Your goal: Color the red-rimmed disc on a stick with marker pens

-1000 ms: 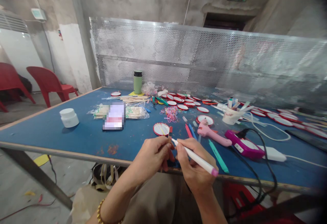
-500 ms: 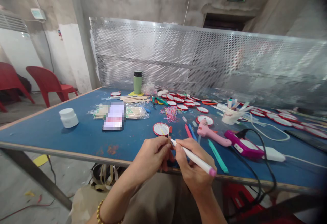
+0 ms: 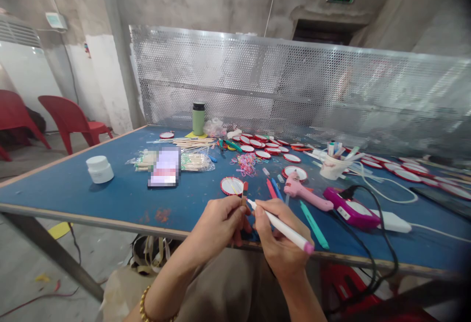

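My right hand point(image 3: 283, 236) grips a white marker point(image 3: 289, 231) with a pink end, its tip pointing left toward my left hand. My left hand point(image 3: 222, 221) is closed around a thin stick point(image 3: 243, 201) with a red piece at its top; most of the stick is hidden by my fingers. The marker tip is close to the stick, and I cannot tell whether they touch. Just beyond my hands lies a round white disc with a red rim point(image 3: 231, 185), with thin yellowish strips on it.
Pens point(image 3: 271, 188), a pink glue gun point(image 3: 308, 193) and a purple power strip point(image 3: 351, 208) lie to the right. A cup of markers point(image 3: 331, 167), coloured rubber bands point(image 3: 246, 163) and several red-rimmed discs are farther back. Leftward are a phone point(image 3: 164, 167) and white jar point(image 3: 99, 170).
The marker tip has shifted slightly to the right, away from the stick, along with my right hand. My left hand keeps its hold in nearly the same place.
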{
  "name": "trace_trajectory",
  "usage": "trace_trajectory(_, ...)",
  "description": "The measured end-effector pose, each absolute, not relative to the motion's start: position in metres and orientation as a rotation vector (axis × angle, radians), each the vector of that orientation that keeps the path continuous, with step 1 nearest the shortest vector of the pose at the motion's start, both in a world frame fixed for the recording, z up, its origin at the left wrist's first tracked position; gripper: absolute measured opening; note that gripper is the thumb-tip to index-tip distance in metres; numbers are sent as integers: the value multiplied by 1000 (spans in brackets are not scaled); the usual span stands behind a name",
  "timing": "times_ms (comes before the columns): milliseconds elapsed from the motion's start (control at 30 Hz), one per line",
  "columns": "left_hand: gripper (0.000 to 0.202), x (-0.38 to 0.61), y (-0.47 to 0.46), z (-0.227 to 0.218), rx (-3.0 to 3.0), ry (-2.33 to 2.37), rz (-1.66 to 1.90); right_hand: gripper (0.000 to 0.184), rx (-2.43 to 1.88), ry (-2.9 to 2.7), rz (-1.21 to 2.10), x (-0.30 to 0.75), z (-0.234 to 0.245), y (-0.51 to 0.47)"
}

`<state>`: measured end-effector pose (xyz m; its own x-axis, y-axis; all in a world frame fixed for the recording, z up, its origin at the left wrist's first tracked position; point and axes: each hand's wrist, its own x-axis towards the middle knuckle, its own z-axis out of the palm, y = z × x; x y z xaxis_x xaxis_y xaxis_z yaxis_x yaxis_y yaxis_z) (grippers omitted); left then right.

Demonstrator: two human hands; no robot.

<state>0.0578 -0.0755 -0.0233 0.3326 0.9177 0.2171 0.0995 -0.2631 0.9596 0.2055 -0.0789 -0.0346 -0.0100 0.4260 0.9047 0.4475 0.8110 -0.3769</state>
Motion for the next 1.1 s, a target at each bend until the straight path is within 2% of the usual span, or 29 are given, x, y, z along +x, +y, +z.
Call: trace_trajectory(1100,34,58,-78,-20,1684,980,1063,16,-686,-1682,-43,204,-34,-77)
